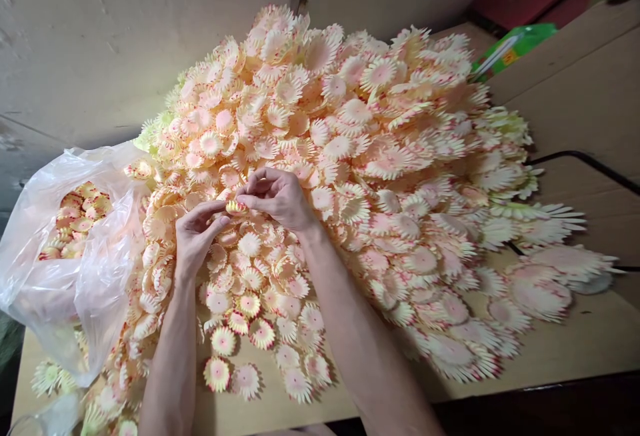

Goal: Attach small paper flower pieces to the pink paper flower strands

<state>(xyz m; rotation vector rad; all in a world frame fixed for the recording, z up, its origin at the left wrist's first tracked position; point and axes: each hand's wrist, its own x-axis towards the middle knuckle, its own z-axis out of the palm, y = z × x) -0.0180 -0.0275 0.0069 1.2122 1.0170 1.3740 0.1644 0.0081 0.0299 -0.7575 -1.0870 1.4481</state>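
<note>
Between my two hands is a small yellow artificial flower petal piece (pixel 235 207) with red tips. The thumb and fingers of my left hand (pixel 199 231) pinch it from the left. From the right, my right hand (pixel 277 197) grips its other edge between thumb and forefinger, the other fingers curled. Both hands hover just over a large heap of pale pink and cream petal pieces (pixel 345 146) with scalloped, red-flecked edges. Several yellow, red-edged petal pieces (pixel 261 333) lie loose below my hands.
At left stands a translucent plastic bag (pixel 105 289) holding more small red-tipped pieces. A wooden table (pixel 270 416) carries the heap. Behind it rises a pale wall (pixel 150 29). Cardboard (pixel 575 89), a green packet (pixel 525 46) and a black bar (pixel 590 159) are at right.
</note>
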